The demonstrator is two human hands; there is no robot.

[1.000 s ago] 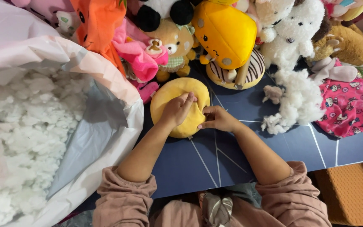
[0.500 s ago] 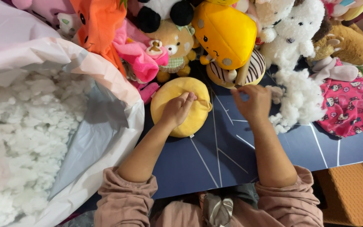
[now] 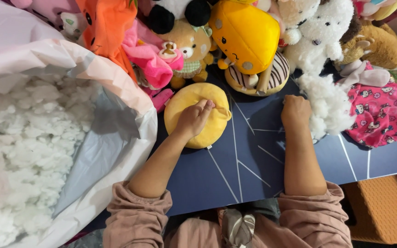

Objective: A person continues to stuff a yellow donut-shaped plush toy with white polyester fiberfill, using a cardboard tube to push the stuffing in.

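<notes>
Head view: left hand (image 3: 194, 120) pressed flat, fingers loosely curled, on round yellow plush (image 3: 197, 115) lying on dark blue surface (image 3: 235, 170); right hand (image 3: 295, 110) clenched on white stuffing clump (image 3: 327, 108); big stuffing bag (image 3: 47, 151) at left.

My left hand (image 3: 194, 120) presses a matt, velvety yellow plush cushion (image 3: 197, 115), my right hand (image 3: 296, 110) touches fluffy white fibre stuffing (image 3: 327, 103) at 3 o'clock, smooth matt navy board (image 3: 253, 170) underneath, glossy plastic bag (image 3: 93, 151) at 9.
</notes>
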